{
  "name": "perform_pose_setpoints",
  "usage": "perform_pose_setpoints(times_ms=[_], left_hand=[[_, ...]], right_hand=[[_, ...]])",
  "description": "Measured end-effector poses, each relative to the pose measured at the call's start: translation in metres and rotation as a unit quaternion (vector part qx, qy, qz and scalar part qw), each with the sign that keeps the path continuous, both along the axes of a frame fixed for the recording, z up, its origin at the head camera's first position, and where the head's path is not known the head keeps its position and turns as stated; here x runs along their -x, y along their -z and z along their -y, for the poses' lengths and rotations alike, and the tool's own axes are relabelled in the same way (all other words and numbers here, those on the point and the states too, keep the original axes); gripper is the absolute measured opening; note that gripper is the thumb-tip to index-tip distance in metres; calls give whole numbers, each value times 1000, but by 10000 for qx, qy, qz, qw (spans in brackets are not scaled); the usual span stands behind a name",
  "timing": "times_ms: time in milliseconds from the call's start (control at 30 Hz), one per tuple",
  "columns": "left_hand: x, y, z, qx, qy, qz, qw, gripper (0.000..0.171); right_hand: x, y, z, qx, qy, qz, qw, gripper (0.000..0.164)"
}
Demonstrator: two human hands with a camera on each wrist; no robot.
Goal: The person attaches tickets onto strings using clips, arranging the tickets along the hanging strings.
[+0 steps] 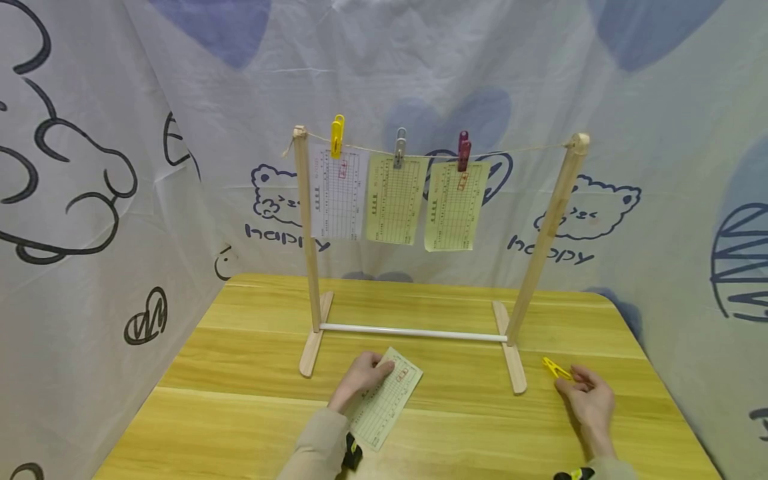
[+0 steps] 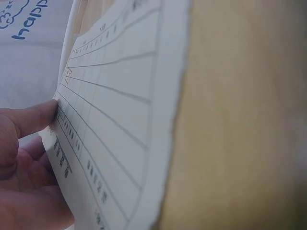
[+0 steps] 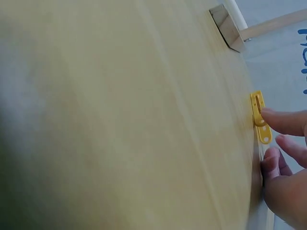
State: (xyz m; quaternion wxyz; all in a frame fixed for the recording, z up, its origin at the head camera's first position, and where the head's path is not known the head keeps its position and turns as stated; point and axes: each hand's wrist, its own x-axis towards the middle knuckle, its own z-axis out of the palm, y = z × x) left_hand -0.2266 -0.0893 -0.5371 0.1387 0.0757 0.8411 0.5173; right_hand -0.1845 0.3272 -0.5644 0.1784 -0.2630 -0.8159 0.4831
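My left hand (image 1: 365, 377) pinches a pale green printed form slip (image 1: 387, 403) near one end, low over the table in front of the stand. The left wrist view has the thumb on the slip's printed face (image 2: 110, 91), with other fingers behind it. At the right, my right hand (image 1: 591, 400) holds a yellow clothespin (image 1: 555, 368) between thumb and fingertips, close to the tabletop. In the right wrist view the thumb overlaps the clothespin (image 3: 259, 112), while the other fingers curl below.
A wooden stand (image 1: 310, 233) carries a string with a white slip (image 1: 339, 200) and two pale green slips (image 1: 393, 207) hanging from yellow, grey and dark red clothespins (image 1: 464, 152). A white rod (image 1: 414, 331) joins its feet on the wooden table (image 1: 240, 373). Printed cloth hangs behind.
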Motion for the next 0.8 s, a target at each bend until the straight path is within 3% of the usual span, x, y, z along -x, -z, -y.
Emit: perform_pose_setpoints(times_ms=[267,800], left_hand=[[0,1,0,13,-28,46,10000,29],[0,2,0,-28,-46,37,10000,30]], right_hand=[[2,-2,-4,-688,-473,496,9953,48],[3,-2,-5,-1175,-544,460,9905,40]])
